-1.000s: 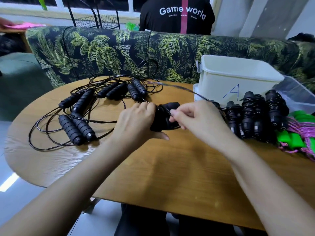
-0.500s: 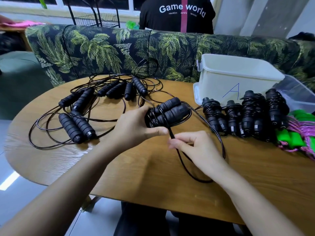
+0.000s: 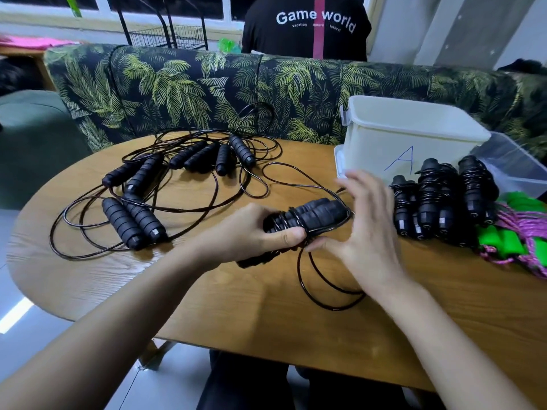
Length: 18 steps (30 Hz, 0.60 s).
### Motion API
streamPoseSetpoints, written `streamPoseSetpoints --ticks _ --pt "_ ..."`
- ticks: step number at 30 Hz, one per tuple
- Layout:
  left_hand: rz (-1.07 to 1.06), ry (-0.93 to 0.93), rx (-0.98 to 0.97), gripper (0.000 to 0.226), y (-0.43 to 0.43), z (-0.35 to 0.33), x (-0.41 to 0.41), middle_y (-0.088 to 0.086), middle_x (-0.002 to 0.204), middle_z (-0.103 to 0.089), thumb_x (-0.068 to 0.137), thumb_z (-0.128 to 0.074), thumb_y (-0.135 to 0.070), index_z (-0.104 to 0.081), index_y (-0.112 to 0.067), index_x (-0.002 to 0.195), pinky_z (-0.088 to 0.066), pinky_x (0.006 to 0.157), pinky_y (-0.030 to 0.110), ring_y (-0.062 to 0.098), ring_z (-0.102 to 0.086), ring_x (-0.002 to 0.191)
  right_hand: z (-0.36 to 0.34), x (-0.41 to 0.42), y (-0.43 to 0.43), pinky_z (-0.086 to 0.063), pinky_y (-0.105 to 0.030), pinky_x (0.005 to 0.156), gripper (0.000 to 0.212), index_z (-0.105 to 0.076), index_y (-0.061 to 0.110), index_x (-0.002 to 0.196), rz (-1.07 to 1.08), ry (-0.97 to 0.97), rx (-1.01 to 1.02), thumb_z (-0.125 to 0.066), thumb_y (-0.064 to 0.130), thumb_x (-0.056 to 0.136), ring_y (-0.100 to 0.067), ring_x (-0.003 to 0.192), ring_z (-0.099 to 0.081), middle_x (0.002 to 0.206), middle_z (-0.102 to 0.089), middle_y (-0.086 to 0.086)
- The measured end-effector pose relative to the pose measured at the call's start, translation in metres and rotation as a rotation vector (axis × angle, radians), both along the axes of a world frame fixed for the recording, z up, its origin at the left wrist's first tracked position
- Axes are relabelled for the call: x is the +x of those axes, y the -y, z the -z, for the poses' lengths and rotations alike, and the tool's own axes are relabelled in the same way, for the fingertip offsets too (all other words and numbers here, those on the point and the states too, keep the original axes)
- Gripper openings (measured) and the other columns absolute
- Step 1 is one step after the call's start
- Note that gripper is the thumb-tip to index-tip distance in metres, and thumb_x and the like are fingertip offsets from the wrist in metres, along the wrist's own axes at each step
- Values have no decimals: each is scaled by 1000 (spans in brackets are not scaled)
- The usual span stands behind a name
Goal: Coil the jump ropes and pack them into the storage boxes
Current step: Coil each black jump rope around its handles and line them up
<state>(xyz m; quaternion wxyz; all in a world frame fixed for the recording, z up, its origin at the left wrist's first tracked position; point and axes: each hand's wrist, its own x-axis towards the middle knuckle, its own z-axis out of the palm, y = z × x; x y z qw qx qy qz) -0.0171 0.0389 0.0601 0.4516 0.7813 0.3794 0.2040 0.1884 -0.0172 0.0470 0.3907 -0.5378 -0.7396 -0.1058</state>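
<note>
My left hand (image 3: 254,235) grips a pair of black jump-rope handles (image 3: 319,213) just above the wooden table (image 3: 236,309); several turns of black cord are wound round them. My right hand (image 3: 367,232) is beside the handles' right end, fingers spread and blurred, thumb by the cord where it leaves the bundle. A slack cord loop (image 3: 328,306) lies under that hand. Loose black ropes (image 3: 133,217) sprawl at the left. Coiled black bundles (image 3: 438,202) stand before the white box marked A (image 3: 414,140).
A clear plastic box (image 3: 518,173) sits right of the white one. Green-handled ropes with pink cord (image 3: 515,241) lie at the right edge. A leaf-print sofa (image 3: 177,84) backs the table, and a person in a black shirt (image 3: 310,28) sits behind it.
My right hand rose from the table front to the right end of the handles, laying more cord round them. The fingers that pinched the cord are now spread. The left hand kept its grip.
</note>
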Motion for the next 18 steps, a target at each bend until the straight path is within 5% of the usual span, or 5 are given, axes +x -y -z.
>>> streamPoseSetpoints --ticks 4,6,10,14,18 --pt "76 -99 17 89 -2 -7 4 7 72 -68 71 -49 -84 -67 -1 96 -50 54 27 20 -62 60 -12 21 -14 -7 -70 115 65 -54 23 139 -318 456 87 -66 49 80 -14 123 -58 134 -62 7" --pt "-23 -57 -184 96 -9 -14 2 0 61 -66 70 -30 -92 -66 -5 89 -43 45 18 12 -59 50 -18 21 -17 -9 -61 120 55 -64 24 129 -346 299 23 -66 49 81 0 110 -63 122 -68 12" --pt "-281 496 -538 87 -25 -19 -2 4 79 -69 80 -17 -84 -63 -13 100 -45 50 19 12 -54 55 -21 13 -13 -30 -35 114 46 -59 51 111 -210 -416 -266 -73 50 67 19 106 -54 102 -63 26" --pt "-197 393 -199 63 -9 9 38 -7 107 -74 76 -64 -71 -59 -28 121 -53 85 24 12 -68 97 -12 9 -24 -51 -26 90 36 -62 55 99 -116 -694 -300 -80 31 79 9 93 -65 87 -67 36" --pt "-217 390 81 70 -7 33 58 -5 107 -72 69 -85 -46 -56 -24 129 -55 68 30 14 -69 82 -3 6 -27 -55 -36 88 14 -73 39 95 -109 -847 -331 -75 29 86 -7 92 -70 93 -76 13"
